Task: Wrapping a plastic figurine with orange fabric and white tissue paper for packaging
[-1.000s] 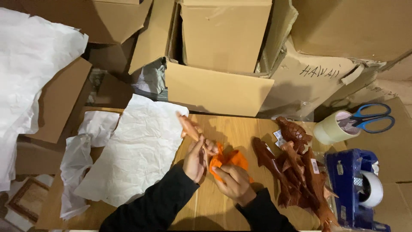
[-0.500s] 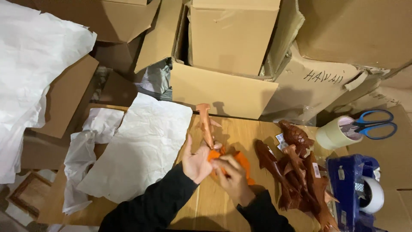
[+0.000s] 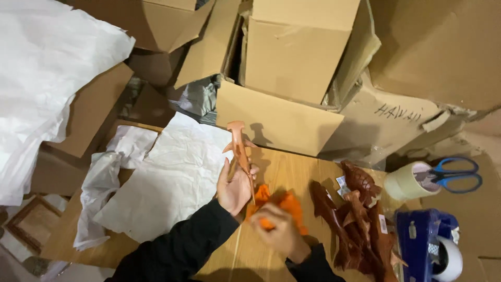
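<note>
The left hand [image 3: 236, 187] holds up a light wooden hammerhead shark [image 3: 239, 149], with its flat head pointing up and away. The fingers are wrapped around the shark's tail end and press on it. The right hand [image 3: 279, 233] is lower, just beside the left one, and its fingers pinch an orange cloth [image 3: 284, 204] that lies bunched on the table [image 3: 276, 172]. The picture is a little blurry there, so I cannot tell how tight the pinch is. It looks like the shark is out in the open and bare, with no paper around it. A big sheet of white paper [image 3: 167, 183] lies flat on the table to the left, touching nothing but the table, and it looks ready and not used. To the right sits a pile of dark wooden fish [image 3: 360, 219]. I can count about four or five of them, but they lie on top of each other, so I cannot be sure. They are bare too. So one shark is in hand and the pile is left. There is one pair of blue scissors [image 3: 456, 175] resting on one roll of tape [image 3: 409, 180]. There is one blue tape holder [image 3: 428, 245] near the corner. Many brown cardboard boxes [image 3: 297, 52] stand behind the table, and one is open.
</note>
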